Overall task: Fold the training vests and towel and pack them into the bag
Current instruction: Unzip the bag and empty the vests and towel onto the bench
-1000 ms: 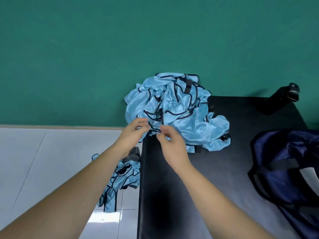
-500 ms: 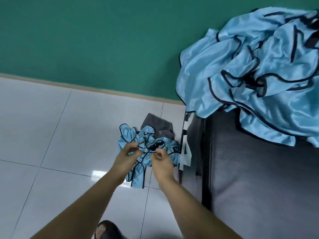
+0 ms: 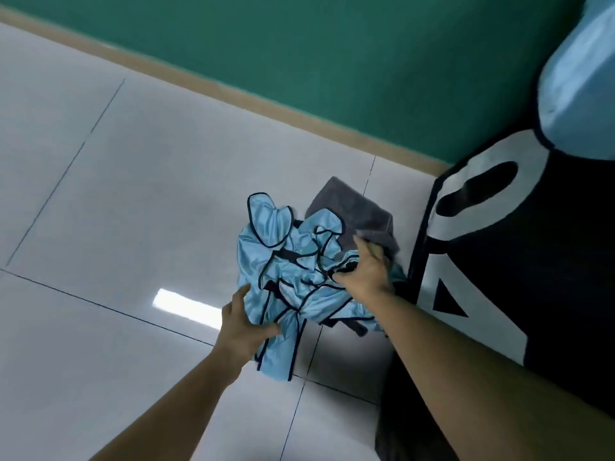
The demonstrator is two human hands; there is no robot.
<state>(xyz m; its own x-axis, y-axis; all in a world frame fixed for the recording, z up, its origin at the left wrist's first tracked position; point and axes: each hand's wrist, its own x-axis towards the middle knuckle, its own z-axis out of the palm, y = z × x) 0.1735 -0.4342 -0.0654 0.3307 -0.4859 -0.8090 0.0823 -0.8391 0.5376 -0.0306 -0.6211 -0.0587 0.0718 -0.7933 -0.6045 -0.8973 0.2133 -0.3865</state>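
The left hand (image 3: 244, 322), fingers spread, touches the crumpled light-blue training vest (image 3: 293, 281) lying between both hands. The right hand (image 3: 366, 272) is blurred, so I cannot tell its grip. Just beyond its fingers lies the grey towel (image 3: 352, 214); tangled straps may drag it along.
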